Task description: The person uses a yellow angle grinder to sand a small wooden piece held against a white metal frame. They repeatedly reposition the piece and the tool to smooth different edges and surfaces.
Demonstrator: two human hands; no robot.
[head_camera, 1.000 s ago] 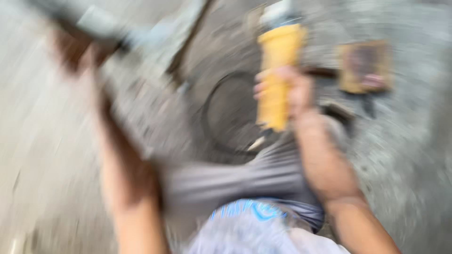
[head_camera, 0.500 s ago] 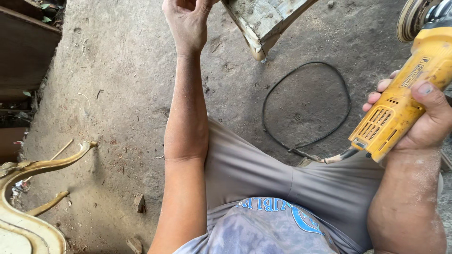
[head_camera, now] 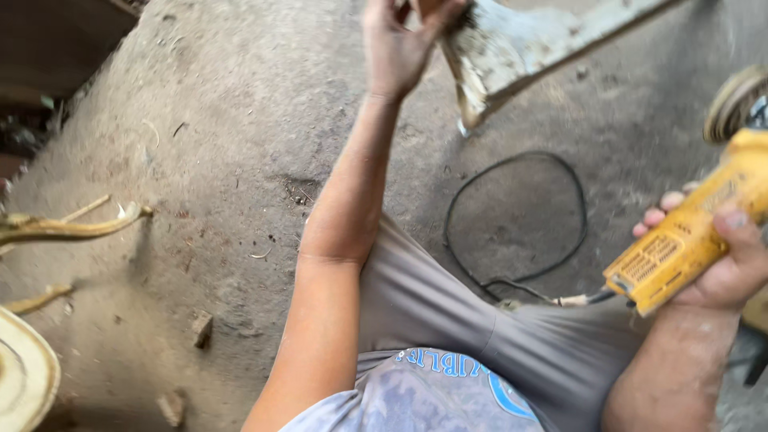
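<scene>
The yellow angle grinder (head_camera: 688, 244) sits at the right edge of the view, tilted so its round disc (head_camera: 732, 102) points up toward the top right corner. The right hand (head_camera: 724, 260) is wrapped around the body of it, fingers curled over the far side and thumb across the top, so that's a firm grip. A black cord (head_camera: 512, 220) comes out of the grinder's back end and loops in a rough circle on the dirt floor (head_camera: 224, 144), just in front of the person's knees.

Up top, the left hand (head_camera: 404, 44) is stretched out with the arm nearly straight and has hold of a whitish, paint-worn wooden piece (head_camera: 512, 48). The fingers close around its upper end, though that bit is blurry and partly cut off by the frame, so how exactly they sit on it I can't tell. The piece runs off toward the top right and has a tapered end pointing down at the floor.

The person wears grey trousers (head_camera: 448, 312) and a pale printed shirt (head_camera: 424, 396). On the left edge there's some curved, cream-coloured carved woodwork (head_camera: 56, 228), well apart from both hands, and a couple of small wood scraps (head_camera: 200, 328) lie on the floor near it.
</scene>
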